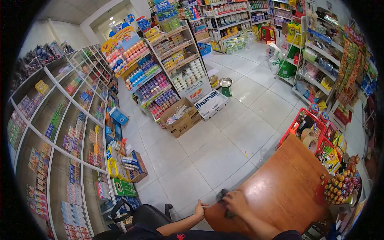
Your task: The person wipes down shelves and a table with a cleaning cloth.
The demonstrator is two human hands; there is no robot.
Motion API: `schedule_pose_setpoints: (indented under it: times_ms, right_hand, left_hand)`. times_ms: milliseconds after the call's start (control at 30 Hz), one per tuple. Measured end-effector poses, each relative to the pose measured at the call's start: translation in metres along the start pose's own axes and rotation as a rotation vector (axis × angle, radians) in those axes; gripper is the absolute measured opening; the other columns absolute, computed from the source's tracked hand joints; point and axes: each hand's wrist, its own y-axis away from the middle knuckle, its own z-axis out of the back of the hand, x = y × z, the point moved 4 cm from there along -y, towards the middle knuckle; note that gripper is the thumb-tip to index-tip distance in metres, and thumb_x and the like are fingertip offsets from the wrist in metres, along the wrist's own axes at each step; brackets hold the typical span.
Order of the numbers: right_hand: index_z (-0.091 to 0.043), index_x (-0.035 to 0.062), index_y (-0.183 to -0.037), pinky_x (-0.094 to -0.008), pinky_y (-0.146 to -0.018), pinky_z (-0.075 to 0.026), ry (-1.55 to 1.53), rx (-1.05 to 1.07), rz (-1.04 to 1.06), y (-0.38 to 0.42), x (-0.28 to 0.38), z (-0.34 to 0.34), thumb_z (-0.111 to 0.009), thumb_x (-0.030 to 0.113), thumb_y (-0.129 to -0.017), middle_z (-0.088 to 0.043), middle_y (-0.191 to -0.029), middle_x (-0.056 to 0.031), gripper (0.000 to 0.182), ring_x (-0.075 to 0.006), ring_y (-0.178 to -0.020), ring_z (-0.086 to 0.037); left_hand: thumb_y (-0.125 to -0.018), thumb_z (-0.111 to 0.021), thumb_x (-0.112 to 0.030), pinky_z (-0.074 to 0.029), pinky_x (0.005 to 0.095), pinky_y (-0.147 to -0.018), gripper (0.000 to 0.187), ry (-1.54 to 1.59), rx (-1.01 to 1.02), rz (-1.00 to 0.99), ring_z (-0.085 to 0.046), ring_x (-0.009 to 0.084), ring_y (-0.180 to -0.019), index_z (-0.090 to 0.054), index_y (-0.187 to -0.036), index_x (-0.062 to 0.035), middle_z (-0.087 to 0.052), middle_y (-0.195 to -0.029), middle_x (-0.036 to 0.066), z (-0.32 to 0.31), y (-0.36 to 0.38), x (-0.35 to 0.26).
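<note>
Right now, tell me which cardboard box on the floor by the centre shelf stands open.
The brown box marked P/S: its flaps are up and bags show inside. The white Vinamilk box beside it is shut.

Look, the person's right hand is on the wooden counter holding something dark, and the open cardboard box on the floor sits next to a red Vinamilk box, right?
Nearly. In the head view the Vinamilk box beside the open cardboard box is white, not red. The right hand does hold something dark on the wooden counter.

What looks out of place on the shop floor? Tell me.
Two cartons sit on the floor tiles instead of on shelves: an open brown cardboard box with packets inside, and a white Vinamilk carton beside it, both at the foot of the centre shelf unit. Nothing looks spilled or broken.
</note>
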Motion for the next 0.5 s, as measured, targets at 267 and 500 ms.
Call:
schedule_pose_setpoints:
  times_ms: [267,500]
  right_hand:
    - [-0.057,0.0060,-0.096,-0.0400,-0.078,-0.040,0.589,-0.619,-0.592,-0.004,-0.261,0.189,-0.050,0.003,-0.072,-0.057,-0.095,-0.0153,0.025,-0.0312,-0.089,-0.052]
    - [-0.055,0.0054,-0.103,-0.0384,-0.067,-0.043,0.396,-0.435,-0.861,-0.036,-0.168,0.172,-0.051,0.002,-0.074,-0.058,-0.083,-0.0167,0.029,-0.0325,-0.074,-0.055]
  left_hand:
    - [-0.089,-0.032,-0.042,-0.042,0.0415,-0.072,0.048,-1.275,0.206,-1.284,-0.055,0.0315,-0.080,-0.047,-0.109,-0.0012,-0.057,-0.087,0.019,-0.086,0.088,-0.083]
    - [-0.089,-0.030,-0.039,-0.042,0.0467,-0.068,0.042,-1.528,0.300,-0.786,-0.055,0.0392,-0.079,-0.051,-0.101,-0.0046,-0.058,-0.083,0.023,-0.157,0.069,-0.065]
